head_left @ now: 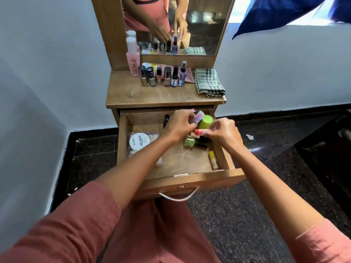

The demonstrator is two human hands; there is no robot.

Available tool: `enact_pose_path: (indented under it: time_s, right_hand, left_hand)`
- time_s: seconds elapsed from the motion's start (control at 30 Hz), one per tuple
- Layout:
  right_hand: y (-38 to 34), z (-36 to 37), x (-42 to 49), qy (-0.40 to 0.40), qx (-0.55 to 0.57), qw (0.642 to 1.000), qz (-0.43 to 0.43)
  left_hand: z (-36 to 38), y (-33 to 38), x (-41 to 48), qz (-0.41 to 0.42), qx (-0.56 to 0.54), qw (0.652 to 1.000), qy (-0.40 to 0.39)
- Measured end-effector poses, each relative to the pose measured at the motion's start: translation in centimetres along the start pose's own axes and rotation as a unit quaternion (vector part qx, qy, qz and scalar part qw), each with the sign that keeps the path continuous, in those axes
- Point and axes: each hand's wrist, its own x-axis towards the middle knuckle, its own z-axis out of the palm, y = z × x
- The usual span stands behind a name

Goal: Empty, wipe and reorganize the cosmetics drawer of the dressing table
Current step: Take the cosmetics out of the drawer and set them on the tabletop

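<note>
The drawer (191,179) is standing pulled well out from under the counter (152,96), and both hands are working over its back right corner. The left hand (181,123) is curling its fingers and pinching a small pink-and-blue packet (198,116) just above the drawer's back wall. The right hand (223,132) is also curling, its fingertips pinching a coral-pink tube (199,132). A lime-green cylinder (205,121) is sitting between the two hands; which hand, if either, is holding it I cannot tell. Inside the drawer, a white round tub (139,142) printed NAIL POLISH is lying at the left side on top of a clear pack (154,135). A black tube (166,119) is leaning at the back, a green nail polish bottle (190,141) is lying on its side under the hands, a yellow stick (213,160) is lying along the right wall, and a small white piece (181,175) is resting against the front wall. Above the drawer, on the counter, a row of nail polish bottles (159,77) is standing upright, with a tall pink bottle (133,60) behind its left end, a clear spray bottle (183,74) at its right end, and a folded checked cloth (209,82) lying further right.
</note>
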Motion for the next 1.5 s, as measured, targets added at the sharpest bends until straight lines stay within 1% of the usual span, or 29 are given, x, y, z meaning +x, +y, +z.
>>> enact_pose_path:
  time_s: [0.07,0.13,0.27,0.37,0.47,0.7,0.93,1.1,1.3,1.5]
  right_hand:
    - [-1.2,-1.2,0.5,0.021,0.060,0.997,-0.034]
    - [-2.6,-2.3,1.4,0.034,0.088,0.994,-0.064]
    - [-4.8,-3.0,4.9,0.079,0.104,0.987,-0.089]
    - [-5.7,-2.9,8.2,0.117,0.115,0.982,-0.092]
    - [-6.8,-2.8,10.6,0.137,0.110,0.979,-0.104]
    - [-7.5,-1.5,13.4,0.132,0.099,0.977,-0.133]
    - [-7.0,-0.5,14.3,0.116,0.078,0.981,-0.133]
    - [-7.0,-0.5,14.5,0.119,0.088,0.981,-0.127]
    - [-6.5,-0.1,14.6,0.119,0.092,0.982,-0.118]
    - [-6.0,-0.2,14.2,0.122,0.097,0.980,-0.123]
  left_hand:
    - [-1.1,0.2,0.9,-0.003,-0.017,1.000,0.024]
    - [-2.2,0.4,1.9,-0.010,-0.023,0.998,0.049]
    - [-3.7,0.6,4.2,-0.029,-0.065,0.994,0.083]
    - [-3.8,0.5,6.0,-0.044,-0.076,0.991,0.099]
    - [-3.5,0.2,7.5,-0.062,-0.087,0.988,0.110]
    - [-2.6,-0.3,9.1,-0.072,-0.089,0.984,0.138]
    - [-2.2,-0.2,9.8,-0.071,-0.076,0.981,0.164]
    - [-1.7,-0.5,10.4,-0.069,-0.072,0.978,0.185]
    - [-1.4,-0.6,10.5,-0.069,-0.088,0.971,0.213]
    - [-1.5,-0.6,9.9,-0.064,-0.098,0.967,0.225]
